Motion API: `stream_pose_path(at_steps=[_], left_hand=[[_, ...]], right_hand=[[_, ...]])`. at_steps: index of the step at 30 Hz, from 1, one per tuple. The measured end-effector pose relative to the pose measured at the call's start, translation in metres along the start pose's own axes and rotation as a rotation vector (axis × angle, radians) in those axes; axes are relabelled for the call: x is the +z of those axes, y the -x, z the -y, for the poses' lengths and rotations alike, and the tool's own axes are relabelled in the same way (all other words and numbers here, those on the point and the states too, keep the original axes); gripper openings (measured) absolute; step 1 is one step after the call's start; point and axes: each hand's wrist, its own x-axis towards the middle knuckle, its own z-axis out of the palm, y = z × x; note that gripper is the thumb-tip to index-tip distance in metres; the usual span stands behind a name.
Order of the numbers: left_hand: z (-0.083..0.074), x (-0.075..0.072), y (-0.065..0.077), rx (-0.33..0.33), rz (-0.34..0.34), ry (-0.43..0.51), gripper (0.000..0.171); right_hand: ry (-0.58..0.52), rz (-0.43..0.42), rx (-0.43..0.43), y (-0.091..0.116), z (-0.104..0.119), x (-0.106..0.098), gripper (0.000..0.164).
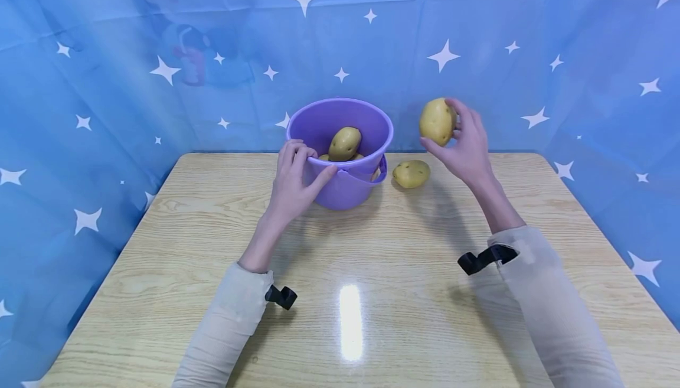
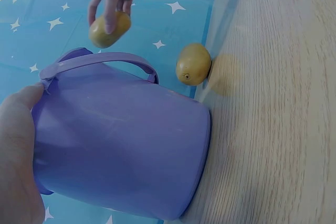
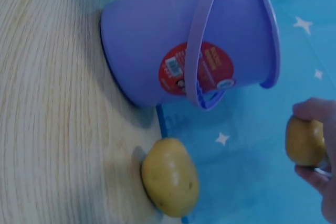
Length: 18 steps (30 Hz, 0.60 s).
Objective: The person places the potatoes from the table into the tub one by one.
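Note:
A purple bucket (image 1: 340, 190) stands upright near the table's back edge, with several potatoes inside; one potato (image 1: 345, 143) lies on top of the others. My left hand (image 1: 294, 172) grips the bucket's near-left rim, thumb outside and fingers over the edge. To the right of the bucket and above the table, my right hand (image 1: 464, 143) holds a potato (image 1: 437, 121) between thumb and fingers. Below it, another potato (image 1: 411, 173) lies on the table beside the bucket. The bucket's handle (image 2: 105, 61) hangs down on the right side.
The light wood table (image 1: 340, 246) reaches back to a blue cloth (image 1: 239, 39) with white stars. A red label (image 3: 215, 66) shows on the bucket's right side. Black wrist mounts (image 1: 486, 259) stick out from both sleeves.

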Motion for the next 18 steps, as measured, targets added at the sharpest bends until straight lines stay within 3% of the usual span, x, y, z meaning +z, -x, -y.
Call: stream_pose_path(at_steps=[18], left_hand=[[0.000,0.000,0.000,-0.013,0.005,0.002,0.040]], right_hand=[[-0.026,0.011,-0.159,-0.005,0.047,0.010,0.083]])
